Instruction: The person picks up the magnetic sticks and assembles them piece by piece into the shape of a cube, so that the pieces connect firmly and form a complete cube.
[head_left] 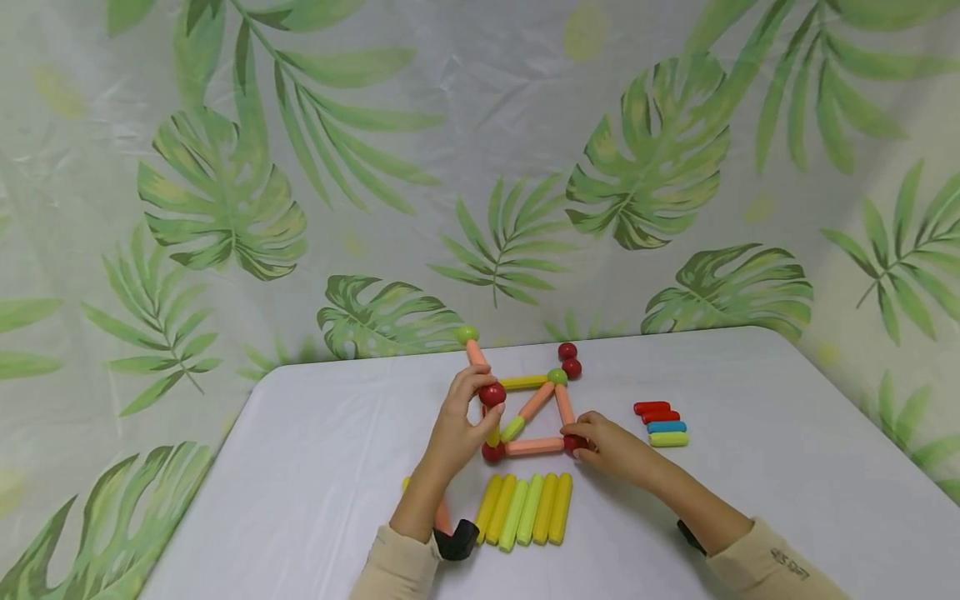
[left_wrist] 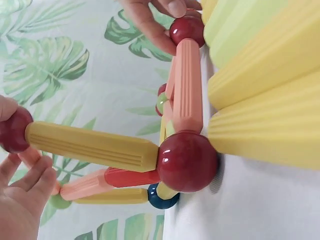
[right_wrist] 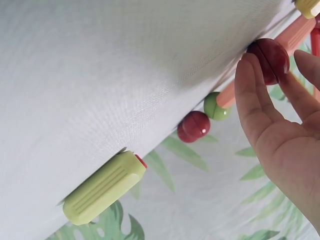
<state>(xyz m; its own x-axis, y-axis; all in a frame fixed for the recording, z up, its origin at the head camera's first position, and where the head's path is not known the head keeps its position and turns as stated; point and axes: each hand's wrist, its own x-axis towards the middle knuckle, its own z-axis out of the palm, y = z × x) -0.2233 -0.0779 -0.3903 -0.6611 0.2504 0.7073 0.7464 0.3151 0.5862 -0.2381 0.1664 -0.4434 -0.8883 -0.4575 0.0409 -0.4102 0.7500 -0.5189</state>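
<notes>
A frame of ribbed rods and balls stands on the table. My left hand holds the upper red ball, which tops an upright yellow rod. That rod rises from a red corner ball at the base. A pink rod joins this corner to another red ball, which my right hand grips with fingers and thumb. At the back corner sits a green ball. A red rod and blue ball also belong to the structure.
Several yellow and light green rods lie in a row before the frame. Short red, blue and green rods lie to the right. Two loose red balls rest near the table's back edge. A leaf-patterned cloth hangs behind.
</notes>
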